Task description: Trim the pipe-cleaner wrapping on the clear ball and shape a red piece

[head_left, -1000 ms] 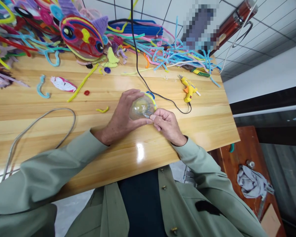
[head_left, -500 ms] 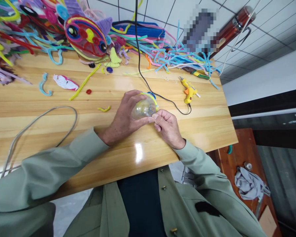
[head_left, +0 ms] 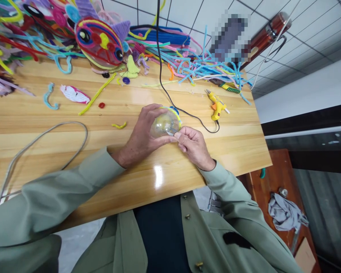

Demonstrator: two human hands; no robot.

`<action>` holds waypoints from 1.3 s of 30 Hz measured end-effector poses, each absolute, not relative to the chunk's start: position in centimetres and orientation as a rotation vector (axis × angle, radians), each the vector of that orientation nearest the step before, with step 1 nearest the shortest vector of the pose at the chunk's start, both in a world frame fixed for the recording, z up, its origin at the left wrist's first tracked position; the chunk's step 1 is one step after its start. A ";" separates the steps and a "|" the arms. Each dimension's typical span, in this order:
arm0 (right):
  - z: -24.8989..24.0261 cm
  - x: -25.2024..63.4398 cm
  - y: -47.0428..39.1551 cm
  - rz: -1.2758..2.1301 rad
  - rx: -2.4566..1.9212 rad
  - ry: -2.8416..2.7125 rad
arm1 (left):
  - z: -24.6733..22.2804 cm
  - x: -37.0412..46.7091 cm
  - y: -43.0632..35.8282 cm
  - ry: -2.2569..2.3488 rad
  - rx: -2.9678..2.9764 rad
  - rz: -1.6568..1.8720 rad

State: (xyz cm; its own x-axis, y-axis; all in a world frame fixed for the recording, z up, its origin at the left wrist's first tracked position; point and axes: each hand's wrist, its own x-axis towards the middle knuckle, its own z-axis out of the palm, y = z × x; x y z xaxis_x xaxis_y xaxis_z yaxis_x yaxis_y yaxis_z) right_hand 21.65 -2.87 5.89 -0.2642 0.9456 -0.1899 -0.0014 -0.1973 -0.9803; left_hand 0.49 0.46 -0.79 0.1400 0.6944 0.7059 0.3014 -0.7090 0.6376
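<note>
My left hand (head_left: 140, 136) wraps around a clear plastic ball (head_left: 164, 123) trimmed with yellow and blue pipe cleaner, holding it on the wooden table (head_left: 74, 151). My right hand (head_left: 193, 147) pinches a small thin metal piece against the ball's near side. What exactly the piece is stays too small to tell. A yellow glue gun (head_left: 216, 105) lies on the table just right of the hands, its black cord (head_left: 165, 87) running past the ball.
A colourful pipe-cleaner fish figure (head_left: 100, 41) and heaps of loose pipe cleaners (head_left: 199, 66) fill the table's far side. A grey cable (head_left: 39, 138) loops at the left. A grey cloth (head_left: 285, 214) lies on a lower brown surface at right.
The hands and the ball stay nearly in place. My right hand's pinch has shifted slightly on the ball; the view drifted a little.
</note>
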 end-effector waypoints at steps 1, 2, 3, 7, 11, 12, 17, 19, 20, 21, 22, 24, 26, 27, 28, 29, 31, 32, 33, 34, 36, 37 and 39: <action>5.8 21.6 -2.9 1.550 -1.194 -1.278 | -0.7 0.4 0.3 0.975 2.080 1.570; 5.6 21.5 -3.0 1.526 -1.190 -1.270 | -0.5 0.4 0.2 0.991 2.080 1.544; 5.5 21.4 -3.1 1.504 -1.182 -1.262 | -0.3 0.4 0.0 1.013 2.081 1.514; 5.1 21.1 -3.2 1.453 -1.162 -1.236 | 0.0 0.3 -0.5 1.070 2.071 1.446; 5.0 20.8 -3.3 1.436 -1.205 -1.225 | 0.0 0.4 -0.3 1.077 2.004 1.462; 5.0 20.7 -3.3 1.431 -1.214 -1.221 | -0.1 0.4 -0.3 1.076 2.003 1.471; 5.2 20.3 -3.6 1.448 -1.209 -1.169 | -0.3 0.5 -0.4 1.121 2.064 1.461; 5.3 20.0 -3.7 1.449 -1.210 -1.141 | -0.4 0.6 -0.6 1.159 2.094 1.439; 5.3 19.9 -3.7 1.447 -1.214 -1.130 | -0.4 0.6 -0.6 1.170 2.106 1.439; 5.4 19.8 -3.8 1.444 -1.219 -1.122 | -0.5 0.6 -0.6 1.171 2.115 1.450; 5.5 19.7 -3.8 1.442 -1.222 -1.116 | -0.5 0.7 -0.6 1.164 2.119 1.472; 5.7 19.7 -3.8 1.443 -1.221 -1.103 | -0.7 0.8 -0.6 1.136 2.113 1.521; 5.9 19.8 -3.7 1.459 -1.217 -1.095 | -0.8 0.9 -0.5 1.121 2.090 1.555; 6.0 19.8 -3.7 1.473 -1.218 -1.098 | -0.9 0.9 -0.4 1.122 2.077 1.561; 6.1 19.9 -3.7 1.488 -1.221 -1.105 | -0.9 0.9 -0.4 1.125 2.063 1.562; 6.2 20.0 -3.7 1.501 -1.227 -1.113 | -1.0 0.8 -0.3 1.128 2.051 1.555; 6.4 20.1 -3.7 1.517 -1.234 -1.122 | -0.9 0.7 -0.3 1.134 2.030 1.526; 6.5 20.2 -3.6 1.521 -1.233 -1.119 | -0.8 0.7 -0.2 1.134 2.022 1.504; 6.5 20.2 -3.6 1.527 -1.233 -1.114 | -0.7 0.6 -0.2 1.127 2.015 1.482; 6.6 20.3 -3.6 1.534 -1.233 -1.112 | -0.6 0.6 -0.2 1.113 2.010 1.466; 6.6 20.3 -3.5 1.541 -1.236 -1.114 | -0.4 0.6 -0.1 1.060 2.010 1.461; 6.7 20.4 -3.4 1.540 -1.238 -1.118 | -0.3 0.6 -0.1 1.032 2.014 1.466; 6.7 20.4 -3.3 1.532 -1.229 -1.123 | -0.2 0.6 -0.1 1.002 2.035 1.471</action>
